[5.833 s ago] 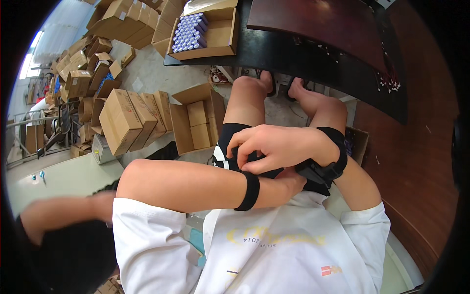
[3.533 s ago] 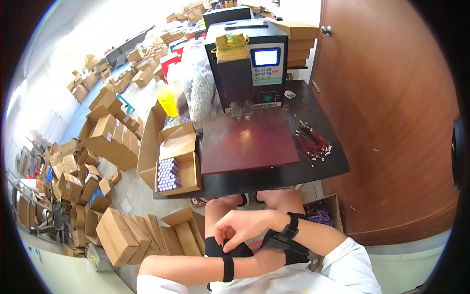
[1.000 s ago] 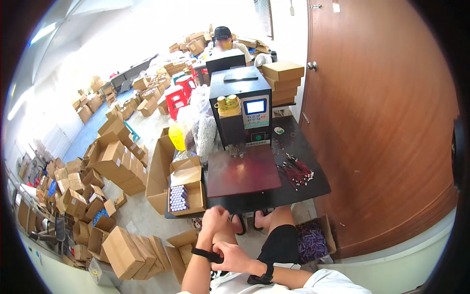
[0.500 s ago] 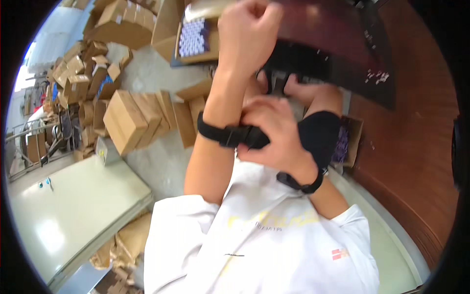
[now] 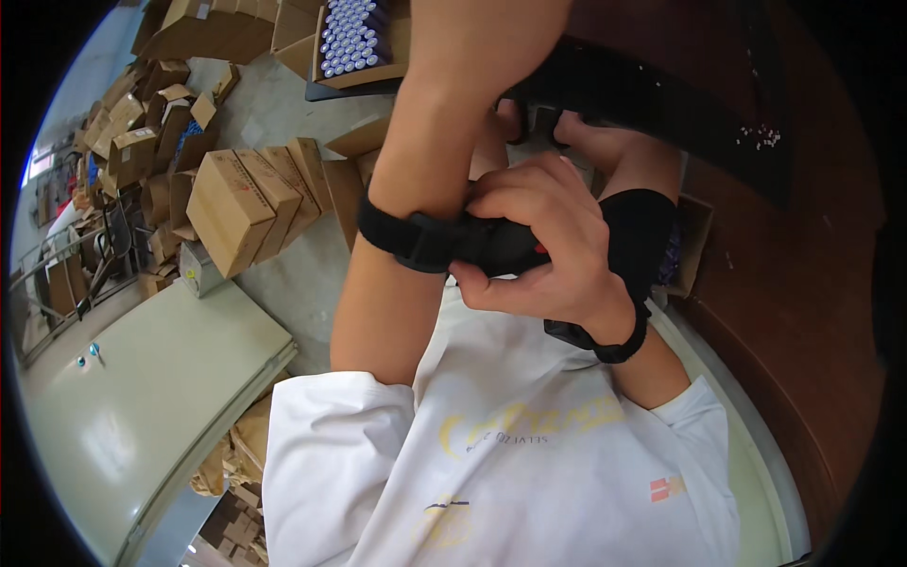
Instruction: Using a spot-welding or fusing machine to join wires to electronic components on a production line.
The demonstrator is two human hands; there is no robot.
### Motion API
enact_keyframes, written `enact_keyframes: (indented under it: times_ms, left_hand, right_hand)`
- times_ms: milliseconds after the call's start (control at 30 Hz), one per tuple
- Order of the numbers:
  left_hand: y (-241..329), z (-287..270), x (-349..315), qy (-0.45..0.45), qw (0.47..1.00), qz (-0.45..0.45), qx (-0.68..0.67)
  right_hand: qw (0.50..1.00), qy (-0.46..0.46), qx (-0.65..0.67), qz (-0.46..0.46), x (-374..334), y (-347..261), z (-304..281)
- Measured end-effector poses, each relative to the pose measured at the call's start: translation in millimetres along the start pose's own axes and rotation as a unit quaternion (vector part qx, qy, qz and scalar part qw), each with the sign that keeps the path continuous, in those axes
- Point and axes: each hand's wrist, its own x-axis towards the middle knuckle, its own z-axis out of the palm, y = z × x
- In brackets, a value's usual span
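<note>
My left forearm is raised in front of my chest, with a black strap around its wrist. The strap carries a black wrist device with a small red spot. My right hand grips this device, thumb below and fingers curled over its top and far side. Another black wristband circles my right wrist. Only the back part of my left hand shows at the top edge, and its fingers are out of view.
Cartons stand on the floor at left, beyond a pale green cabinet. An open box holds purple-and-white cylinders. White bits lie on a dark tabletop ahead. A brown wooden surface runs along the right.
My left hand has moved up, taking its fingers out of the frame. My right hand has shifted slightly right and down, still on the wrist device. The background has shifted a little with the view.
</note>
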Motion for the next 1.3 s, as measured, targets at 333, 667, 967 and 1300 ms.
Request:
enact_keyframes:
  times_ms: [333, 667, 967, 1300]
  left_hand:
    - [33, 6, 25, 0.038, 0.982, 0.151, 0.103]
    - [8, 9, 40, 0.095, 0.888, 0.365, 0.262]
    - [8, 2, 37, 0.126, 0.954, 0.212, 0.171]
    - [-96, -127, 29, -0.12, 0.8, -0.096, 0.58]
  right_hand:
    - [0.743, -0.035, 0.57, 0.35, -3, 8, 10]
    - [0.676, -0.023, 0.648, 0.35, -19, 37, 21]
    - [0.713, -0.031, 0.594, 0.371, -12, 27, 26]
    - [0.888, -0.028, 0.178, 0.424, -57, 50, -119]
